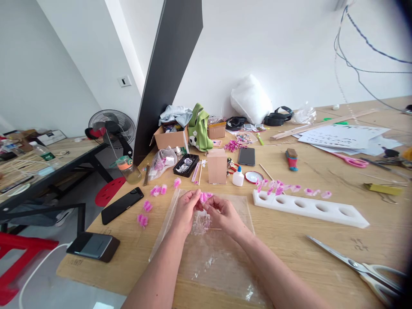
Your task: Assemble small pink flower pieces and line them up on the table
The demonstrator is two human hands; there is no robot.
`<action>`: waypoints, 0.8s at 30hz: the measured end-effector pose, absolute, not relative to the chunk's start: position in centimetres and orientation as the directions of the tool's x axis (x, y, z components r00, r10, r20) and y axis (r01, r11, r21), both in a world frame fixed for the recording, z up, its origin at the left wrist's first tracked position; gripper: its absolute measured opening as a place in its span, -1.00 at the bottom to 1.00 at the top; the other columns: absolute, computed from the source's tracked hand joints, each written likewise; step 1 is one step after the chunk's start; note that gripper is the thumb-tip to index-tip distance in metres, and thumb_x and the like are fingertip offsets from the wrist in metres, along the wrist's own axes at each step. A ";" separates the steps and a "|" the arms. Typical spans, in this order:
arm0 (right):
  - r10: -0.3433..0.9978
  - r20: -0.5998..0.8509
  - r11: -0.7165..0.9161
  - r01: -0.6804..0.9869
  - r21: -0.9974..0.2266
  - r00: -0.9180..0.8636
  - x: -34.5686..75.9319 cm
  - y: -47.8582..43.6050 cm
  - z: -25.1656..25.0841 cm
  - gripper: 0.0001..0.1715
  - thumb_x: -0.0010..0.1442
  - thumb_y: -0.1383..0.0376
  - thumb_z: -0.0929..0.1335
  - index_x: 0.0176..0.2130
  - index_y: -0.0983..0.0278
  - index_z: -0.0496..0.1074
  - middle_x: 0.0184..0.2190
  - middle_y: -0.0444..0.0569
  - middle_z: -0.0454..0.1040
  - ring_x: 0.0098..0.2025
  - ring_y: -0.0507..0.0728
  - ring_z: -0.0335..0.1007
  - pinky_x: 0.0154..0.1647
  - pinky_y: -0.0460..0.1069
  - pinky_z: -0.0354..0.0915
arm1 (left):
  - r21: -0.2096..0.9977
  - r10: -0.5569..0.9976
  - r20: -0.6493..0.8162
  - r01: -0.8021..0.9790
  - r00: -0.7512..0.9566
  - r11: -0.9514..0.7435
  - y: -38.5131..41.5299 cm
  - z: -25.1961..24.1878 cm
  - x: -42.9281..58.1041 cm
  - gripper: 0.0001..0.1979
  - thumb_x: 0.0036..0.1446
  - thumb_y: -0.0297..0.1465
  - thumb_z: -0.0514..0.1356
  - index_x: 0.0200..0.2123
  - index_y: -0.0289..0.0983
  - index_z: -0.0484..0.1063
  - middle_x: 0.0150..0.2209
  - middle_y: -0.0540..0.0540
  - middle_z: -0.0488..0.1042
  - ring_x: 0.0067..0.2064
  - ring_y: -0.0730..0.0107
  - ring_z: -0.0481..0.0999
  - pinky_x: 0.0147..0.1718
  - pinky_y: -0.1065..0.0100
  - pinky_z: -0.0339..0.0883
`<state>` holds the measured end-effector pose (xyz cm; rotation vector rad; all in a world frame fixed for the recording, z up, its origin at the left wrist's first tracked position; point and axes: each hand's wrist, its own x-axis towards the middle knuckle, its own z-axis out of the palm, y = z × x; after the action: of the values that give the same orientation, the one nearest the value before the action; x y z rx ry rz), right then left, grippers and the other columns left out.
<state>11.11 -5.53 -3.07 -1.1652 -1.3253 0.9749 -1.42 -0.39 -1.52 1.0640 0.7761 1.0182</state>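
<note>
Grip [186, 210] pinching pink piece [205, 197], wooden table [277, 236]; fan [112, 124]

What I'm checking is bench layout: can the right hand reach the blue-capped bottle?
Probably yes: the bottle stands just beyond the right hand, nothing upright between them, though that hand is busy at a pink piece.

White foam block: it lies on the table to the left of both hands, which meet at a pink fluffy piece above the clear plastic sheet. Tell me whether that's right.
Wrong side: the head view shows the white foam block to the right of both hands. The left hand and right hand do meet at the pink fluffy piece above the clear plastic sheet.
</note>
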 end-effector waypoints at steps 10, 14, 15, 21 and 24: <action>0.981 0.187 0.177 0.160 -0.971 0.050 11.1 -5.7 -2.9 -0.74 0.16 0.19 0.30 -0.46 0.32 0.35 -0.54 -0.14 0.32 -0.50 0.00 0.17 -0.50 -0.11 0.10 | 0.939 0.928 -0.071 -0.288 0.366 0.185 -0.1 -1.6 -1.8 -0.81 -0.20 -0.37 0.38 -0.51 -0.35 0.49 -0.47 -0.03 0.47 -0.42 0.50 0.39 -0.40 0.45 0.24; 0.979 0.196 0.184 0.171 -0.968 0.052 11.0 -5.6 -3.1 -0.73 0.16 0.19 0.30 -0.47 0.31 0.32 -0.55 -0.15 0.30 -0.51 -0.01 0.15 -0.52 -0.12 0.08 | 0.943 0.939 -0.058 -0.291 0.339 0.163 0.0 -1.7 -1.9 -0.85 -0.22 -0.42 0.38 -0.52 -0.34 0.50 -0.49 -0.01 0.47 -0.44 0.52 0.38 -0.42 0.46 0.23; 0.978 0.203 0.189 0.182 -0.965 0.056 11.0 -5.6 -3.1 -0.74 0.16 0.19 0.30 -0.47 0.31 0.32 -0.55 -0.15 0.31 -0.51 -0.01 0.15 -0.52 -0.12 0.08 | 0.940 0.940 -0.059 -0.298 0.336 0.166 -0.1 -1.7 -1.9 -0.86 -0.22 -0.43 0.38 -0.52 -0.34 0.50 -0.50 -0.01 0.48 -0.44 0.53 0.38 -0.42 0.46 0.22; 0.969 0.238 0.219 0.227 -0.949 0.062 11.0 -5.5 -3.3 -0.75 0.20 0.19 0.27 -0.42 0.30 0.33 -0.52 -0.13 0.34 -0.50 0.01 0.20 -0.49 -0.11 0.12 | 0.889 0.926 -0.101 -0.385 0.364 0.248 -0.1 -1.7 -1.7 -0.84 -0.26 -0.45 0.41 -0.52 -0.33 0.52 -0.46 -0.04 0.53 -0.41 0.49 0.44 -0.38 0.46 0.27; 0.973 0.219 0.196 0.248 -0.949 0.068 10.9 -5.5 -3.5 -0.76 0.21 0.18 0.26 -0.40 0.29 0.32 -0.50 -0.12 0.38 -0.49 0.02 0.24 -0.47 -0.10 0.14 | 0.873 0.923 -0.109 -0.409 0.370 0.267 -0.1 -1.8 -1.6 -0.83 -0.28 -0.45 0.42 -0.52 -0.33 0.53 -0.48 -0.04 0.53 -0.42 0.49 0.44 -0.38 0.45 0.28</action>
<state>10.89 -5.47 -3.48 -1.2627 -1.4023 0.8582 -1.61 -0.10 -1.76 0.8731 0.7153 1.0099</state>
